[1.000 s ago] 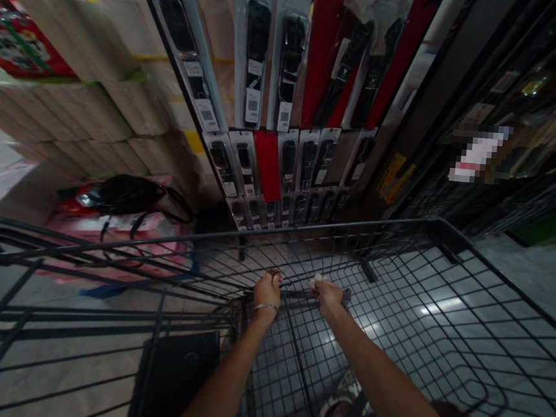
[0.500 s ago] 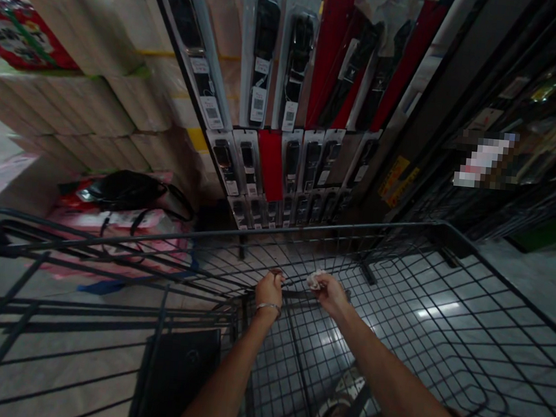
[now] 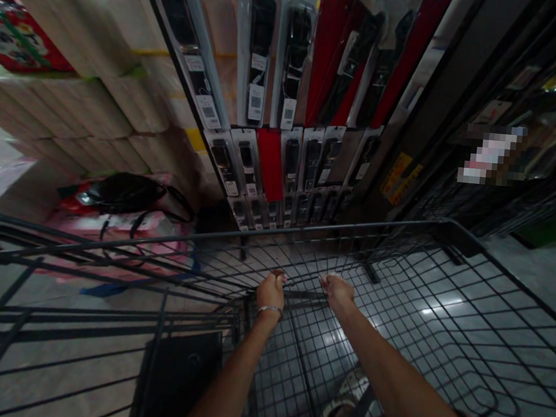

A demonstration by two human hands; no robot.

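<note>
My left hand (image 3: 271, 291), with a bracelet at its wrist, is closed near the far side of a black wire shopping cart (image 3: 321, 381). Its fingertips curl away from me, so I cannot make out what they hold. To its right, my right hand (image 3: 340, 289) is pinched closed. A crumpled white tissue (image 3: 329, 277) shows only slightly at its fingertips, mostly hidden by the fingers. Between the hands runs a dark bar (image 3: 302, 295) of the cart. Both forearms reach over the cart's basket.
Beyond the cart stands a rack of packaged belts (image 3: 257, 57) with red backing. Stacked wrapped paper bundles (image 3: 73, 106) are on the left, above a black bag (image 3: 126, 192) on pink packs. A black panel (image 3: 180, 375) is at the cart's near left. Dark shelving stands right.
My right hand has moved slightly right, away from the left hand, and the white tissue shows less. My left hand stays almost in place. The view has shifted a little.
</note>
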